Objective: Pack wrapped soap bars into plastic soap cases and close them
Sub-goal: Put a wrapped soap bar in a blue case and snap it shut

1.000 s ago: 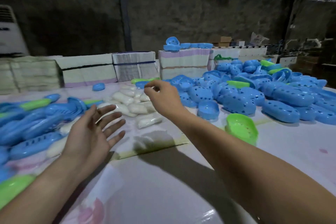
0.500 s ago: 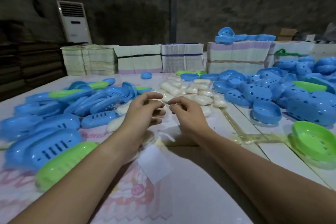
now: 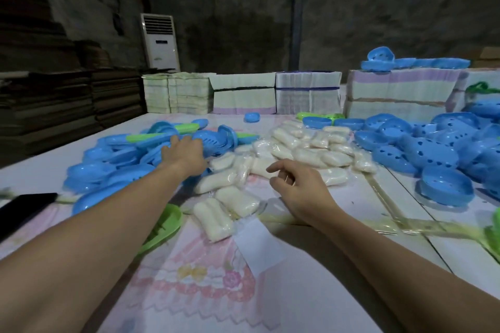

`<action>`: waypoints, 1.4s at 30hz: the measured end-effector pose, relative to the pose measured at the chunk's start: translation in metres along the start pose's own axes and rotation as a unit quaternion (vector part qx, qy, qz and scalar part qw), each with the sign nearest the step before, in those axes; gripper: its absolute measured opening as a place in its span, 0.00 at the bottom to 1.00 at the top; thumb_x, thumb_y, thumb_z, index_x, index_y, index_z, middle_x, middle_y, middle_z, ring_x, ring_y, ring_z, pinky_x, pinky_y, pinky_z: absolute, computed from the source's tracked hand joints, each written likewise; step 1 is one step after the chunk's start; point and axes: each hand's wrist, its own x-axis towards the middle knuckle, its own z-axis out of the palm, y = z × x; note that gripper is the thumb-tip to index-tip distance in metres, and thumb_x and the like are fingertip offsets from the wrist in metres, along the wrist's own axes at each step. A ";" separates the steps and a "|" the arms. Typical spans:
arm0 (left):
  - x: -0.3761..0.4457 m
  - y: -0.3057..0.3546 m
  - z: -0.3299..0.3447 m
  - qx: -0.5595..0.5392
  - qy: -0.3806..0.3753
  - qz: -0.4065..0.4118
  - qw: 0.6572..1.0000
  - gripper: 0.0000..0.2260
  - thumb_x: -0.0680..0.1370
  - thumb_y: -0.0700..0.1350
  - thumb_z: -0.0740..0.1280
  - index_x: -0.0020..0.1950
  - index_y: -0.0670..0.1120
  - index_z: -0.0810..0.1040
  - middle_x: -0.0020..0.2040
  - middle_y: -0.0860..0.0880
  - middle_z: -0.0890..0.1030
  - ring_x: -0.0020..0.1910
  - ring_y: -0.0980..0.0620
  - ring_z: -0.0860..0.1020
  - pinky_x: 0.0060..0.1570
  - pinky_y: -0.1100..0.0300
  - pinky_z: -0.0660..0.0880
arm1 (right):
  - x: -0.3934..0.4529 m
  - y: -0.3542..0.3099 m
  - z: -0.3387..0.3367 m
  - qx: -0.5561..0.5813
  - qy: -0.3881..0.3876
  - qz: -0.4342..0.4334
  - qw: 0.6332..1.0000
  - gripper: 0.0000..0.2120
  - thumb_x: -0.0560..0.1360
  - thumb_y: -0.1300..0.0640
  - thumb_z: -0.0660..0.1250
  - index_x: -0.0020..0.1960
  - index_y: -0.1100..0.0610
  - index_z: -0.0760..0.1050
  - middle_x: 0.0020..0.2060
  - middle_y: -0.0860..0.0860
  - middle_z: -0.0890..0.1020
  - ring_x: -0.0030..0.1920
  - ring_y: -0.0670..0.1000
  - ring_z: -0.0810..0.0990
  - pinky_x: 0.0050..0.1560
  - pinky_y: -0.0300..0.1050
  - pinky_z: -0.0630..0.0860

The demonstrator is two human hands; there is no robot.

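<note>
Left hand (image 3: 184,153) stretched out flat onto the heap of blue case halves (image 3: 127,159), fingers spread over the plastic, nothing clamped yet; fingertips buried among the shells, so hard to say whether one is being pinched. Right hand (image 3: 300,189) hovering just above the near edge of the wrapped soap bars (image 3: 286,151), fingers loosely curled and apart, holding nothing.

Best done by picking one slotted half cleanly from the top of the blue heap rather than dragging from underneath, since stacked shells probably nest and lift in pairs. Worth taking the nearest bar at the same time: two lie loose on the near side of the soap pile (image 3: 224,208), closest of all to the right hand. Film wrap looks slick and baggy, so gripping across the bar's width rather than by the loose film seems wiser. A matching deep half needed from the heap of perforated blue bases (image 3: 433,154) to the right of the soap pile.

Green case half (image 3: 165,227) partly hidden under the left forearm. Dark flat object (image 3: 24,208) far left of the soap pile, cut by the frame edge, possibly a phone. Another green piece (image 3: 493,235) clipped at the right border. No closed, packed case visible anywhere.
</note>
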 end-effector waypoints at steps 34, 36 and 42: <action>-0.108 0.090 -0.024 -0.916 -0.276 -0.120 0.266 0.29 0.67 0.71 0.73 0.48 0.46 0.77 0.37 0.45 0.80 0.33 0.47 0.78 0.32 0.60 0.73 | 0.018 0.041 -0.064 -0.321 0.001 0.118 0.940 0.28 0.70 0.50 0.63 0.71 0.45 0.68 0.62 0.50 0.78 0.66 0.55 0.65 0.62 0.56 0.67; -0.109 0.095 -0.024 -0.902 -0.273 -0.114 0.314 0.32 0.66 0.74 0.69 0.48 0.46 0.80 0.37 0.45 0.82 0.34 0.46 0.80 0.36 0.57 0.76 | 0.021 0.040 -0.062 -0.368 -0.050 0.133 0.919 0.30 0.70 0.49 0.62 0.72 0.43 0.65 0.64 0.51 0.77 0.68 0.55 0.63 0.61 0.56 0.64; -0.106 0.099 -0.021 -0.885 -0.267 -0.101 0.369 0.36 0.67 0.78 0.63 0.50 0.46 0.82 0.41 0.44 0.86 0.34 0.45 0.85 0.38 0.52 0.81 | 0.037 0.031 -0.070 -0.484 -0.157 0.128 0.852 0.31 0.68 0.40 0.61 0.71 0.41 0.65 0.64 0.49 0.76 0.69 0.57 0.61 0.66 0.62 0.58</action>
